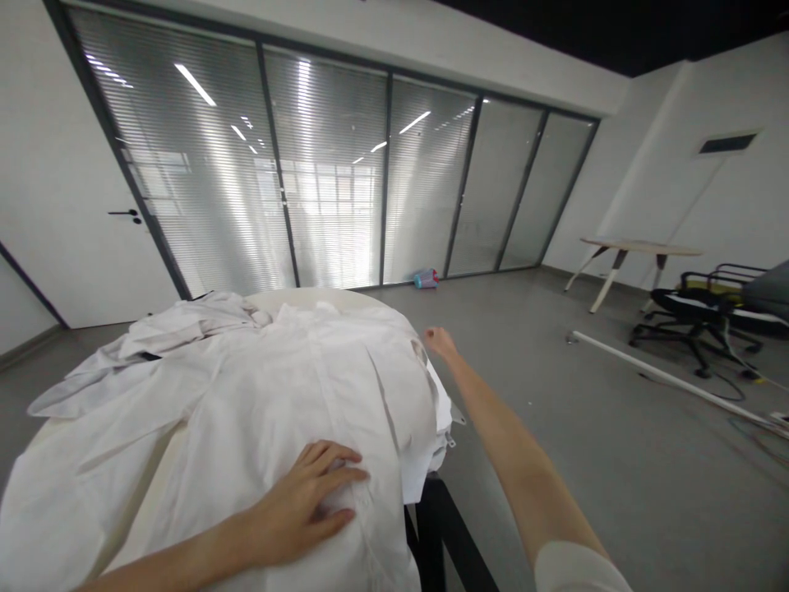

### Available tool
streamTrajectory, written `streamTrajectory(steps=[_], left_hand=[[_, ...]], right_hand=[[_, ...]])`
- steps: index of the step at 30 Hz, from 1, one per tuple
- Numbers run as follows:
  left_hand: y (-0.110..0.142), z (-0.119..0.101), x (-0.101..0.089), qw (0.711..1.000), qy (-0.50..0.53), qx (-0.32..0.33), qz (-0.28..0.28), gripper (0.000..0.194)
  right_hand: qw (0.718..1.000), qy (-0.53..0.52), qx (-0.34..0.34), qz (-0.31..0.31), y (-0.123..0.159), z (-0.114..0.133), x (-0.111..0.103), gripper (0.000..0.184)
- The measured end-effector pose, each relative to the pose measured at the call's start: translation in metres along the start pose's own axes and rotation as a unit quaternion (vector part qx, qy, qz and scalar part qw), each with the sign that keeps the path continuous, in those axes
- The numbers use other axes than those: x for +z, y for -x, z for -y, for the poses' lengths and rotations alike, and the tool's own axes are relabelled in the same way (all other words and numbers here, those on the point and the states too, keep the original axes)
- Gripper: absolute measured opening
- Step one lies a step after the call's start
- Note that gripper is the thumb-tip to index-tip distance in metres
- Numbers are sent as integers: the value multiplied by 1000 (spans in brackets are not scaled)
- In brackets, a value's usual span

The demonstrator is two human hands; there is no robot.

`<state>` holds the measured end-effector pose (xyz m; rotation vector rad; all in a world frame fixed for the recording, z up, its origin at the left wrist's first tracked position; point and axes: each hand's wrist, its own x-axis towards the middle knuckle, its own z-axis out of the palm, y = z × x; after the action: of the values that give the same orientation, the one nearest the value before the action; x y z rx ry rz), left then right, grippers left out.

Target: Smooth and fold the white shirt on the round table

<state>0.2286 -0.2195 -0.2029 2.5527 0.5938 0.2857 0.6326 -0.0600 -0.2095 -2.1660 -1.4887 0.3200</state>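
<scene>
A white cotton shirt (289, 403) lies rumpled across a round worktop (311, 298), overhanging its right edge. The left grip (306, 493) rests flat and wide on the near part of the shirt, fingers spread, pinching no fold. The right grip (440, 343) is curled narrow and holds nothing, just beside the shirt's far right edge, above the grey floor (585, 460).

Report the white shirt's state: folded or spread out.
Spread out, not folded: the white shirt lies rumpled across the round table.
</scene>
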Motion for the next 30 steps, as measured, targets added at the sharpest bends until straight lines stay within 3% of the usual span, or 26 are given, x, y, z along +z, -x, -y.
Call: streamTrajectory(steps=[4,8,12,17,19,22,25,28,30], left_hand=[[0,-3,-1,1000,4,-8,1,46],[-1,-7,-8,1000,1,-5,10,50],[-3,1,-4,1000,-19,13,15,53],[-4,20,9,997,-46,67,-13,49],[-2,17,5,995,-46,78,-29,49],[8,0,-16,994,-34,82,-68,48],[36,-19,-40,991,-16,71,-114,40],[86,-26,-42,986,35,13,-160,18],[126,-20,-26,978,74,-54,-190,22]], right_hand=[[998,22,-64,-21,-54,56,8,31],[995,60,-85,-2,-87,102,38,33],[993,106,-50,-10,-104,127,62,28],[988,128,-18,-85,-109,137,74,31],[988,130,-10,-88,-105,138,77,30],[988,130,-5,-87,-91,140,74,33],[992,41,-81,-90,-65,135,56,37],[970,-141,-196,-39,-13,109,28,20],[947,-230,-222,3,38,81,10,24]])
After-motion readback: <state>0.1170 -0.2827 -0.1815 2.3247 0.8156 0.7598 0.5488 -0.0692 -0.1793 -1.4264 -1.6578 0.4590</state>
